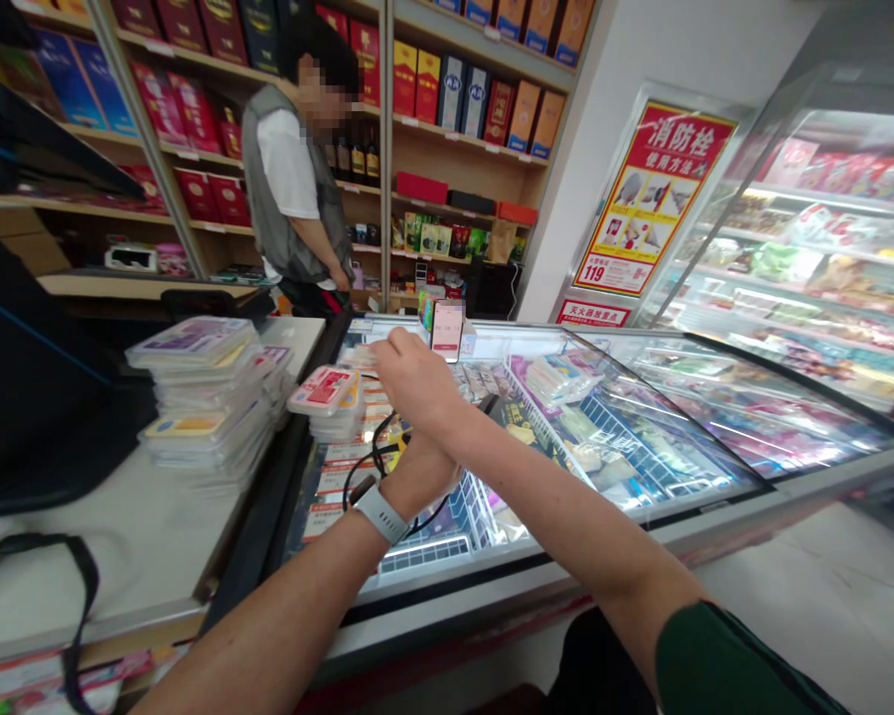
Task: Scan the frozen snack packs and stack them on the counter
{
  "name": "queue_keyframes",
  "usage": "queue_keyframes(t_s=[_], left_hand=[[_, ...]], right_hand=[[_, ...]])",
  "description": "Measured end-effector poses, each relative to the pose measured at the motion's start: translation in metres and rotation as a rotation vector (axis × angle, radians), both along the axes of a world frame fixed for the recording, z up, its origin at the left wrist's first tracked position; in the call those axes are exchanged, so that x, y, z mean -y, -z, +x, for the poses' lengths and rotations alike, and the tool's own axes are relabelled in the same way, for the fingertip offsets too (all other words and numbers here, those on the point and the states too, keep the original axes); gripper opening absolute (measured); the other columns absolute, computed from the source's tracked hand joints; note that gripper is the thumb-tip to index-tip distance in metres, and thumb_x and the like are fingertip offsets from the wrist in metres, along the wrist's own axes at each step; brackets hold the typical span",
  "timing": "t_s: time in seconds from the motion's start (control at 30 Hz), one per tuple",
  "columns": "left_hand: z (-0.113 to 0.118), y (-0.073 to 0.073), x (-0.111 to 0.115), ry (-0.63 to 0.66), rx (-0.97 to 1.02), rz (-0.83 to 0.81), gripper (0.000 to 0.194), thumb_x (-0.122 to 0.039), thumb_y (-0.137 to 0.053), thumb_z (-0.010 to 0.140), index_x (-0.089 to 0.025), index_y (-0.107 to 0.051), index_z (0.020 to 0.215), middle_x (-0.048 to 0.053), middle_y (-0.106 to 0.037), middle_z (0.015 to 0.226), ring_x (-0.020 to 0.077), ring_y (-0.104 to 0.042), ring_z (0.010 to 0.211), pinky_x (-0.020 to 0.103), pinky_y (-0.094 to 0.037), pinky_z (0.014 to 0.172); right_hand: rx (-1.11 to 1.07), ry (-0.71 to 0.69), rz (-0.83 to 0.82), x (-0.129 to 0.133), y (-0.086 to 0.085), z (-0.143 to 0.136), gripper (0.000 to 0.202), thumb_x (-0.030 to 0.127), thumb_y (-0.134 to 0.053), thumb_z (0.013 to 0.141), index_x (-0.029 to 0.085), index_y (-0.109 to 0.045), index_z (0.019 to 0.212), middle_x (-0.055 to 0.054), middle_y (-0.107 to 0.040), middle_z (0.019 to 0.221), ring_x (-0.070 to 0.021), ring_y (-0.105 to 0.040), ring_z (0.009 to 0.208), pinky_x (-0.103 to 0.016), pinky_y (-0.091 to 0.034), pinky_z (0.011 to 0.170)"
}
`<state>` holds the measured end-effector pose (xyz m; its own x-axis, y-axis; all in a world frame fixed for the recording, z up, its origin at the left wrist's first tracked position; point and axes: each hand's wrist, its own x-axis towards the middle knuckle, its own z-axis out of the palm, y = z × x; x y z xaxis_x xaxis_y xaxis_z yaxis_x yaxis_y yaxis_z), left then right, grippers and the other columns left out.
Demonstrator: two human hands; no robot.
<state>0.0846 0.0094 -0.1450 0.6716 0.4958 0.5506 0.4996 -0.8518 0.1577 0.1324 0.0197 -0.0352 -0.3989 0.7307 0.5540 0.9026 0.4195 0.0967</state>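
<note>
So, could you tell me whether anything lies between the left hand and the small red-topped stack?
Yes: a looped black cable lies between the left hand and the small red-topped stack. The right hand crosses over the left.

We cannot make out all the fingers of our left hand point(438, 477), partly hidden by our right forearm point(521, 482). Toward eleven o'clock, pixelation masks the person's point(298, 189) face; at twelve, the phone's point(447, 333) text is too small. Between two and three, the cabinet's goods point(826, 233) blur. At four, the edge cuts off our green sleeve point(715, 660).
</note>
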Motion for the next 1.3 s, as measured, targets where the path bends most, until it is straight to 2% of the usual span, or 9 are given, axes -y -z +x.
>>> queue_keyframes(t_s=[0.07, 0.13, 0.27, 0.4, 0.5, 0.63, 0.87, 1.03, 1.3], left_hand=[[-0.001, -0.006, 0.004, 0.003, -0.061, 0.026, 0.035, -0.018, -0.046, 0.096, -0.013, -0.057, 0.128, 0.017, -0.067, 0.126, 0.0313, -0.061, 0.122, 0.056, -0.039, 0.113], [-0.001, -0.012, 0.007, -0.028, -0.09, 0.03, 0.032, -0.019, -0.05, 0.095, -0.01, -0.058, 0.124, 0.017, -0.069, 0.118, 0.0312, -0.064, 0.117, 0.059, -0.033, 0.116], [-0.003, -0.017, 0.011, -0.048, -0.073, 0.004, 0.049, -0.019, -0.051, 0.094, -0.008, -0.042, 0.141, 0.018, -0.065, 0.128, 0.0298, -0.062, 0.12, 0.06, -0.029, 0.118], [-0.006, -0.019, 0.009, -0.024, -0.054, -0.056, 0.051, -0.017, -0.05, 0.094, -0.012, -0.039, 0.144, 0.016, -0.063, 0.135, 0.0279, -0.06, 0.125, 0.057, -0.027, 0.12], [-0.008, -0.02, 0.006, -0.026, -0.031, -0.076, 0.052, -0.019, -0.051, 0.094, -0.012, -0.038, 0.144, 0.017, -0.062, 0.137, 0.028, -0.059, 0.126, 0.057, -0.028, 0.119], [-0.01, -0.021, 0.002, -0.019, -0.018, -0.078, 0.054, -0.018, -0.051, 0.094, -0.012, -0.037, 0.145, 0.018, -0.061, 0.138, 0.0285, -0.058, 0.127, 0.057, -0.033, 0.117], [-0.014, -0.021, -0.004, 0.013, 0.037, -0.112, 0.052, -0.019, -0.051, 0.094, -0.015, -0.039, 0.144, 0.016, -0.059, 0.141, 0.0292, -0.058, 0.127, 0.052, -0.042, 0.112], [-0.015, -0.02, -0.006, -0.009, 0.056, -0.153, 0.053, -0.022, -0.054, 0.092, -0.016, -0.041, 0.143, 0.016, -0.062, 0.135, 0.0301, -0.061, 0.123, 0.05, -0.049, 0.107], [-0.02, -0.015, -0.01, -0.014, 0.046, -0.149, 0.051, -0.026, -0.049, 0.096, -0.019, -0.039, 0.145, 0.015, -0.062, 0.136, 0.0295, -0.06, 0.127, 0.048, -0.05, 0.106]], right_hand=[[-0.102, 0.01, -0.013, -0.003, 0.001, 0.024, 0.022, 0.01, -0.043, 0.098, 0.014, -0.06, 0.111, -0.012, -0.059, 0.111, -0.0222, -0.056, 0.104, -0.034, -0.049, 0.091], [-0.22, 0.011, -0.007, -0.005, 0.003, 0.052, 0.021, 0.012, -0.046, 0.097, 0.013, -0.06, 0.112, -0.013, -0.06, 0.112, -0.0225, -0.057, 0.105, -0.034, -0.048, 0.093], [-0.446, 0.049, 0.033, -0.008, 0.017, 0.115, 0.014, 0.019, -0.051, 0.092, 0.016, -0.061, 0.102, -0.012, -0.064, 0.104, -0.0244, -0.06, 0.1, -0.037, -0.049, 0.091], [-0.793, 0.117, -0.026, -0.012, 0.05, 0.167, 0.013, 0.031, -0.055, 0.088, 0.021, -0.059, 0.096, -0.007, -0.067, 0.094, -0.0227, -0.065, 0.088, -0.037, -0.054, 0.084], [-1.116, 0.05, -0.153, -0.015, 0.08, 0.189, 0.021, 0.039, -0.057, 0.084, 0.022, -0.053, 0.096, -0.006, -0.068, 0.099, -0.0214, -0.068, 0.087, -0.038, -0.059, 0.08], [-1.318, -0.007, -0.182, -0.017, 0.107, 0.197, 0.03, 0.044, -0.062, 0.079, 0.022, -0.05, 0.096, -0.007, -0.068, 0.107, -0.0199, -0.071, 0.088, -0.041, -0.061, 0.085], [-1.422, -0.006, -0.18, -0.016, 0.126, 0.201, 0.043, 0.048, -0.066, 0.076, 0.024, -0.041, 0.102, -0.007, -0.067, 0.111, -0.0198, -0.072, 0.088, -0.038, -0.063, 0.077], [-1.418, -0.005, -0.188, -0.012, 0.131, 0.206, 0.038, 0.046, -0.064, 0.078, 0.024, -0.045, 0.102, -0.005, -0.068, 0.105, -0.0181, -0.073, 0.081, -0.035, -0.063, 0.075], [-1.492, -0.034, -0.227, -0.01, 0.129, 0.201, 0.042, 0.049, -0.064, 0.076, 0.022, -0.049, 0.104, -0.001, -0.066, 0.097, -0.0109, -0.067, 0.06, -0.024, -0.058, 0.054]])
